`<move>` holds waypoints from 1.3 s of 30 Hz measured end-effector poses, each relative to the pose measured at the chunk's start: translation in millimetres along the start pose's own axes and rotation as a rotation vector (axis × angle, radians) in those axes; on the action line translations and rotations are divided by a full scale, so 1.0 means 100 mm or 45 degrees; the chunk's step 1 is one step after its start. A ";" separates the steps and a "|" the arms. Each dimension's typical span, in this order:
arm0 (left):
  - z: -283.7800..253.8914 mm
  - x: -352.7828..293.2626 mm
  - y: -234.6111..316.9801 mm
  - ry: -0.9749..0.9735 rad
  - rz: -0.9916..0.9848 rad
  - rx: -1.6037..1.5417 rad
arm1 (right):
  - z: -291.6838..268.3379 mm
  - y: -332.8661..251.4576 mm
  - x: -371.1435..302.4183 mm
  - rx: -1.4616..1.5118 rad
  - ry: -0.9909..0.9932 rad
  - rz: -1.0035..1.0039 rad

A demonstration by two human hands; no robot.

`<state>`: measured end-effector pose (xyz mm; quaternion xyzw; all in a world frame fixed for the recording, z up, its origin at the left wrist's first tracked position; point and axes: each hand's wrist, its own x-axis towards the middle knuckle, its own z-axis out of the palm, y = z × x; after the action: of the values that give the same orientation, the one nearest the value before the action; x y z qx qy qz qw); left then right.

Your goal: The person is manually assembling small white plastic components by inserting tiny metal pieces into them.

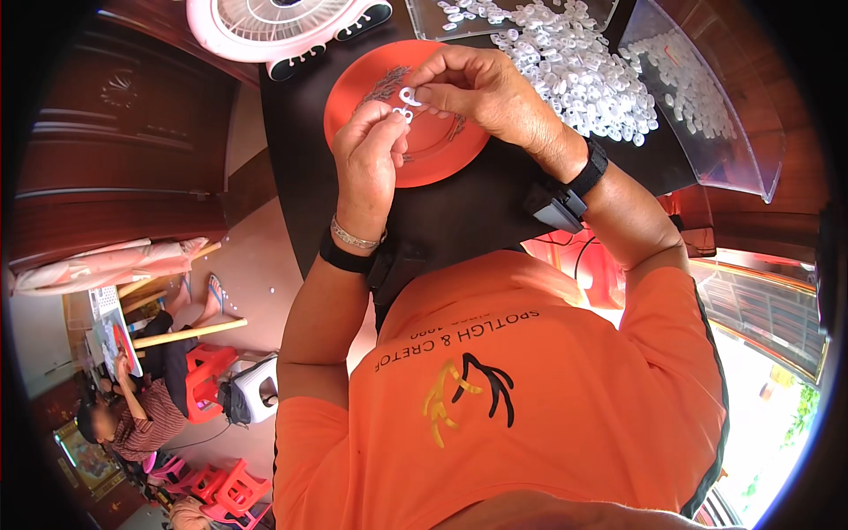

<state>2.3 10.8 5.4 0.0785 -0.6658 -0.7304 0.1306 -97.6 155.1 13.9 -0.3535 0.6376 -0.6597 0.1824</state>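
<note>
Over a round orange-red plate (433,161) my two hands meet, fingertips close together. My right hand (481,93) pinches a small white plastic ring-shaped piece (408,95) between thumb and forefinger. Just below it, my left hand (369,150) has thumb and fingers closed on another small white plastic piece (404,115). The two pieces sit very near each other; whether they are joined I cannot tell. Thin grey metal pins (386,85) lie in a pile on the plate, partly behind my hands.
A heap of similar white pieces (565,75) spreads over the dark table (305,159) at the right. Beside it a clear plastic bin (751,155) leans, holding more. A pink fan (256,18) stands far left. Away at left, a person (159,420) sits near red stools (238,490).
</note>
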 end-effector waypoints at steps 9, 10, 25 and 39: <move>0.01 -0.01 -0.04 -0.014 0.063 -0.012 | 0.04 -0.06 -0.04 -0.155 -0.093 -0.083; 0.01 -0.02 -0.03 -0.003 0.056 -0.027 | 0.05 -0.09 -0.04 -0.195 -0.106 -0.048; -0.03 0.02 -0.05 -0.030 -0.081 -0.169 | 0.11 -0.06 -0.05 -0.394 -0.123 -0.194; -0.01 0.00 -0.08 -0.002 -0.060 -0.249 | 0.20 -0.06 -0.09 -0.813 0.069 -0.561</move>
<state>2.2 10.8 -2.4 0.0805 -0.5896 -0.7947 0.1196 -76.5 148.2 16.4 -0.5035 0.7243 -0.4603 -0.0997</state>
